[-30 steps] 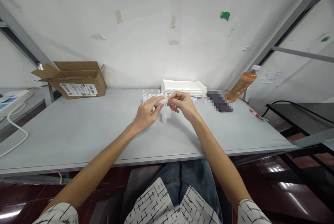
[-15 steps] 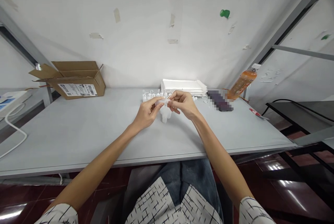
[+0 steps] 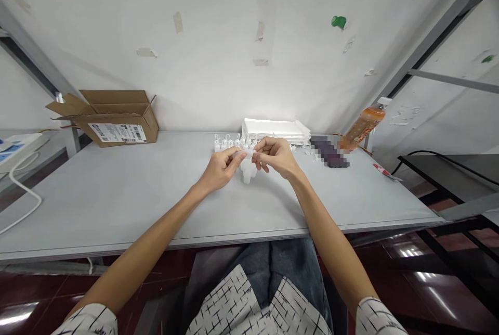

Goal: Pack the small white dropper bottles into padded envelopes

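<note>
"Head view: what is your left hand [image 3: 219, 169] doing?"

"I have it wrapped lightly around a small, pale piece [image 3: 245, 153], thumb on the near side and fingers on the far side."

"And your right hand [image 3: 277, 158]?"

"Its thumb and forefinger are pinched on the right end of that same piece. The other fingers curl loosely underneath. The contact is too small for me to make out finely."

"So where is the piece?"

"Between my two hands, lying roughly left to right, above the middle of the grey counter [image 3: 163, 184]."

"What is around it?"

"Just below it in view, some translucent parts [image 3: 247, 174] stand on the counter. On the far side, left of my fingers, is a cluster of little white parts [image 3: 222, 143] with loops on top. A white stack [image 3: 275, 129] lies behind, near the wall [image 3: 218, 75]."

"Further out?"

"Far left, an open box [image 3: 122, 129] with a label. To the right, a pixelated dark thing [image 3: 330, 153], then a bottle [image 3: 362, 128] of orange drink, and a red-and-white packet [image 3: 385, 172] nearer the right edge."
</note>
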The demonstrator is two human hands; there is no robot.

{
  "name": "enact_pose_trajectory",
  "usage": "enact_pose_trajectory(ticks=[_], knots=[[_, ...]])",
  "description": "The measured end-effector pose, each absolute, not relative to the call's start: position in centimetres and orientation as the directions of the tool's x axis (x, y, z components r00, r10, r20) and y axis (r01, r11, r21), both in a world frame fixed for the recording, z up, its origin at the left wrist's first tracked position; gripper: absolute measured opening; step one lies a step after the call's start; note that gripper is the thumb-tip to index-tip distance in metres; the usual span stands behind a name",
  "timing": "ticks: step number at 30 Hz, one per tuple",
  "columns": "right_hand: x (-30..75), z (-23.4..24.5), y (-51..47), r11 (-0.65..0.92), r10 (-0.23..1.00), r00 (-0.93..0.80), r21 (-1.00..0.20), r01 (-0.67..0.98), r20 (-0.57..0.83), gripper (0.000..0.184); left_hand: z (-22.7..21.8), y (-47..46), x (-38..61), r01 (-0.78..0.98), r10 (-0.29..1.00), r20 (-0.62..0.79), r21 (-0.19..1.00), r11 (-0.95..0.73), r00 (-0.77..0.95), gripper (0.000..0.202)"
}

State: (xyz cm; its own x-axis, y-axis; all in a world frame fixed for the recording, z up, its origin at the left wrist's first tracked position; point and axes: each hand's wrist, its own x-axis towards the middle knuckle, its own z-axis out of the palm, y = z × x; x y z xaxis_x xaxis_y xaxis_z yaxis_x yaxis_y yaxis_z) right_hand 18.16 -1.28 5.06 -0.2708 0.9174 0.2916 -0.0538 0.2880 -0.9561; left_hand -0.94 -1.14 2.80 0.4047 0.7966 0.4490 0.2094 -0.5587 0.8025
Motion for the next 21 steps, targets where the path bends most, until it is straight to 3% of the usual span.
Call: enact_pose_trajectory(ticks=[5,9,13,21], knots=[[18.1,5.1,-1.3,0.301,0.918,-0.265,-0.953,-0.015,0.294,0.017,3.4,-1.2,-1.1,0.316,0.757,0.511,0.699,-0.641,0.407,0.036],[18.1,5.2,-1.3,0.293,0.934,-0.211,-0.956,-0.009,0.288,0.013,3.0,-1.0,-1.0,0.334,0.65,0.659,0.557,-0.76,0.379,0.032],[18.2,5.4,-1.2,0.25,0.947,-0.207,-0.968,0.001,0.245,0.01,2.2,-0.7,-0.9,0.35,0.567,0.717,0.451,-0.821,0.405,0.029],[18.6,4.9,-0.7,0.246,0.93,-0.265,-0.967,-0.061,0.253,0.02,1.7,-0.7,-0.7,0.337,0.622,0.687,0.524,-0.782,0.375,0.028]])
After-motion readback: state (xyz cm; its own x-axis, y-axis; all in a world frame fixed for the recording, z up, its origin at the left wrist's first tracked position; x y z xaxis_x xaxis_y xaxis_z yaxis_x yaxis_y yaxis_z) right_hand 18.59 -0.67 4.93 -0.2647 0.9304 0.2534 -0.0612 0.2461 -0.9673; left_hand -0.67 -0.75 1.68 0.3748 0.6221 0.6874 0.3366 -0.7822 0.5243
